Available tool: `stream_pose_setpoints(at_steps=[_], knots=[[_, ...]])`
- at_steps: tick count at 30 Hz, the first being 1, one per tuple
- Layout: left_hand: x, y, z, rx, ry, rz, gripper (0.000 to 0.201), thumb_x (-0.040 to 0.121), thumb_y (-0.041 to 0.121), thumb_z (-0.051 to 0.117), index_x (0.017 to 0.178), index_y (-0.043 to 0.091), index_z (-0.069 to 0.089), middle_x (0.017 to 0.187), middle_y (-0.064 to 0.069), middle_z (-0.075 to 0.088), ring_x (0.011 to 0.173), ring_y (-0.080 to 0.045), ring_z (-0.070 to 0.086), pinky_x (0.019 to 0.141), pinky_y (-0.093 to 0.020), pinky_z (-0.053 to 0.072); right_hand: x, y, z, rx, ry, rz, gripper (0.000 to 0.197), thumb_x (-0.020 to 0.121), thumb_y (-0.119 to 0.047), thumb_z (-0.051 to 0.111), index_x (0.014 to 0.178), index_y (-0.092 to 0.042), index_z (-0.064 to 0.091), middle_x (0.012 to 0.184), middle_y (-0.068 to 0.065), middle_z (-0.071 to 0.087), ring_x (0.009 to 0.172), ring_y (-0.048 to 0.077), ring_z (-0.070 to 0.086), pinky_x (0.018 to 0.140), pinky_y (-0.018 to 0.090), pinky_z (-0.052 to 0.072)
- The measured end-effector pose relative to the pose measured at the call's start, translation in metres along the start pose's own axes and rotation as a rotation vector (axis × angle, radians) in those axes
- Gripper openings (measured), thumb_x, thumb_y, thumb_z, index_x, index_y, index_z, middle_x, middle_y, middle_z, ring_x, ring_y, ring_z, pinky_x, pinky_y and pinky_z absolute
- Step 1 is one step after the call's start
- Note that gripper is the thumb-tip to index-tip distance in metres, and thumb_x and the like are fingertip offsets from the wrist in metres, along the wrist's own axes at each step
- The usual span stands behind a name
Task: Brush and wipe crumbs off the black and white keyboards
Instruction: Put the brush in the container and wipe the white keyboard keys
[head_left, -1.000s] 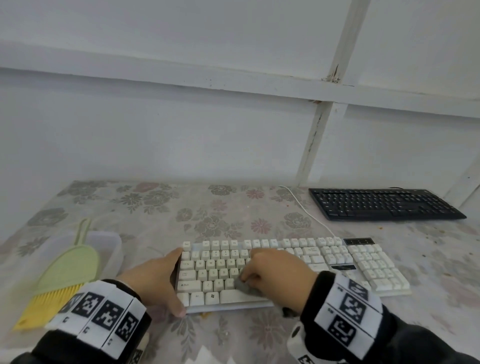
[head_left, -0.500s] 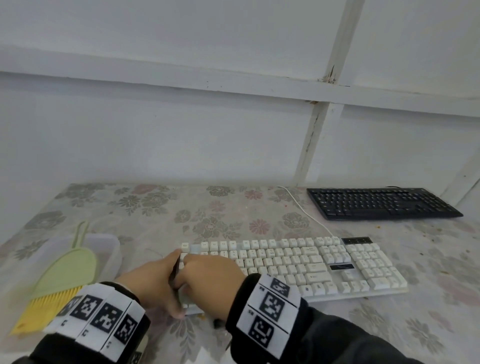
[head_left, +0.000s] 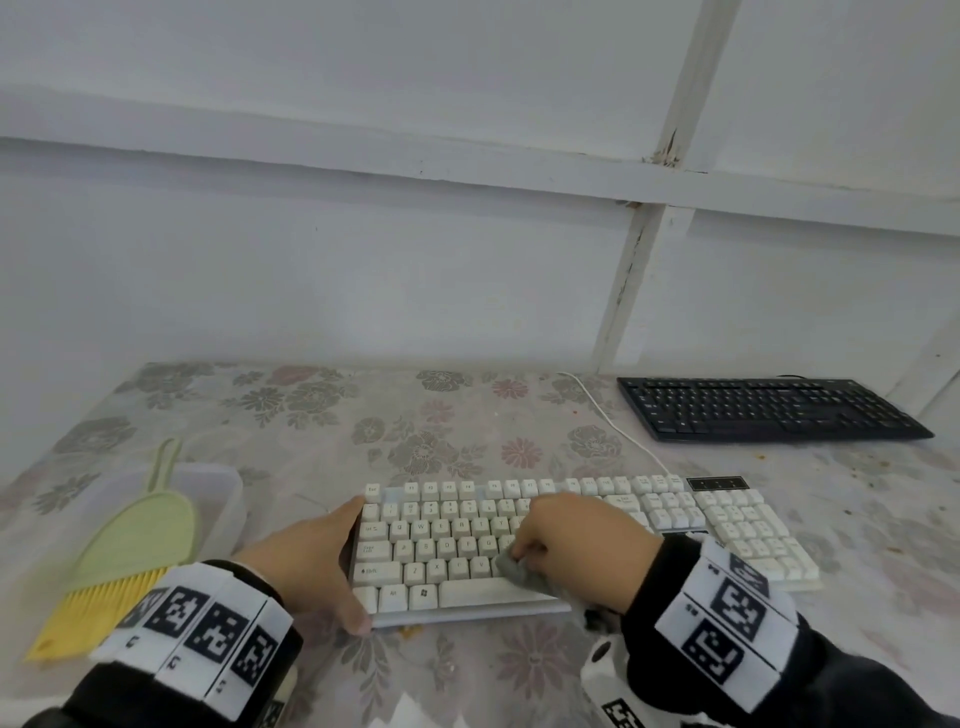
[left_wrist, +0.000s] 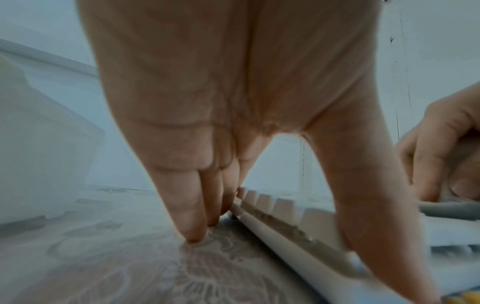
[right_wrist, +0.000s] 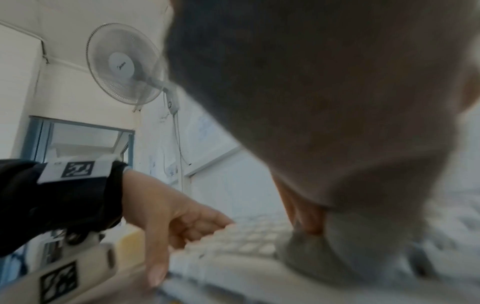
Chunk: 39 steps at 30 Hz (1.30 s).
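The white keyboard (head_left: 571, 540) lies across the near middle of the flowered table. My left hand (head_left: 332, 561) braces its left end: straight fingers (left_wrist: 192, 226) stand on the cloth beside the edge, and the thumb lies along the front corner. My right hand (head_left: 576, 545) grips a grey cloth (head_left: 519, 574) and presses it on the lower key rows near the middle. In the right wrist view the cloth (right_wrist: 324, 257) sits on the keys (right_wrist: 246, 240), blurred. The black keyboard (head_left: 769, 410) lies at the back right, away from both hands.
A green brush with yellow bristles (head_left: 124, 551) lies on a translucent plastic box (head_left: 218, 499) at the left. A white cable (head_left: 608, 421) runs from the white keyboard to the wall. Crumbs dot the table at the right (head_left: 883, 462) and by the keyboard's front edge (head_left: 410, 631).
My right hand swept the grey cloth left to the keyboard's end beside my left hand, then back right to the middle keys. The left hand has stayed at the left end.
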<state>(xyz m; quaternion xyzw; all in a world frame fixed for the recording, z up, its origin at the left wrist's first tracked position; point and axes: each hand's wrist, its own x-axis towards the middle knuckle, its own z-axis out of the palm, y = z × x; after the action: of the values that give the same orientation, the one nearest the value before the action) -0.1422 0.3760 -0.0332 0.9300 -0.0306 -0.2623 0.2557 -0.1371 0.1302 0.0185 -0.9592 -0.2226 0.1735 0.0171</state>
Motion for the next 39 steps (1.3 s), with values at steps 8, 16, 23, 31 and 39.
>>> stream_pose_setpoints(at_steps=[8, 16, 23, 31, 39], knots=[[-0.001, 0.001, -0.001, 0.007, 0.001, -0.01, 0.115, 0.044, 0.039, 0.08, 0.14, 0.033, 0.018, 0.116, 0.017, 0.058, 0.104, -0.007, 0.056, 0.095, -0.031, 0.047, 0.013, -0.041, -0.011, 0.151, 0.099, -0.169, 0.026, 0.093, -0.019, 0.052, 0.11, -0.017, 0.071, 0.114, 0.002, 0.066, 0.102, 0.021, 0.061, 0.091, 0.033, 0.049], [-0.002, 0.004, -0.001, -0.017, 0.017, 0.018, 0.102, 0.048, 0.029, 0.082, 0.134, 0.035, 0.028, 0.108, 0.016, 0.061, 0.099, -0.007, 0.058, 0.092, -0.027, 0.047, 0.031, -0.079, 0.018, 0.013, 0.204, -0.338, 0.025, 0.096, -0.022, 0.049, 0.106, -0.013, 0.07, 0.084, -0.001, 0.039, 0.073, 0.022, 0.046, 0.051, 0.021, 0.024], [-0.003, 0.003, -0.001, 0.015, 0.005, -0.006, 0.113, 0.05, 0.035, 0.081, 0.141, 0.033, 0.015, 0.121, 0.017, 0.055, 0.108, -0.007, 0.053, 0.099, -0.03, 0.044, 0.005, -0.02, 0.02, 0.056, 0.163, -0.135, 0.037, 0.097, -0.036, 0.045, 0.101, -0.006, 0.065, 0.093, -0.001, 0.049, 0.079, 0.023, 0.059, 0.076, 0.033, 0.054], [-0.002, 0.002, -0.001, -0.012, -0.005, -0.005, 0.114, 0.046, 0.038, 0.081, 0.14, 0.035, 0.017, 0.12, 0.019, 0.055, 0.109, -0.006, 0.053, 0.098, -0.032, 0.045, -0.033, 0.037, 0.006, -0.014, 0.11, 0.037, 0.04, 0.097, -0.037, 0.043, 0.071, -0.015, 0.064, 0.07, -0.012, 0.032, 0.08, 0.023, 0.061, 0.073, 0.029, 0.051], [-0.002, 0.002, -0.001, 0.007, 0.001, -0.009, 0.112, 0.045, 0.039, 0.079, 0.139, 0.036, 0.017, 0.119, 0.018, 0.056, 0.107, -0.007, 0.054, 0.097, -0.031, 0.045, -0.033, 0.046, 0.004, 0.032, 0.23, 0.057, 0.029, 0.088, -0.013, 0.042, 0.078, -0.026, 0.066, 0.082, -0.011, 0.051, 0.083, 0.012, 0.056, 0.061, 0.018, 0.041]])
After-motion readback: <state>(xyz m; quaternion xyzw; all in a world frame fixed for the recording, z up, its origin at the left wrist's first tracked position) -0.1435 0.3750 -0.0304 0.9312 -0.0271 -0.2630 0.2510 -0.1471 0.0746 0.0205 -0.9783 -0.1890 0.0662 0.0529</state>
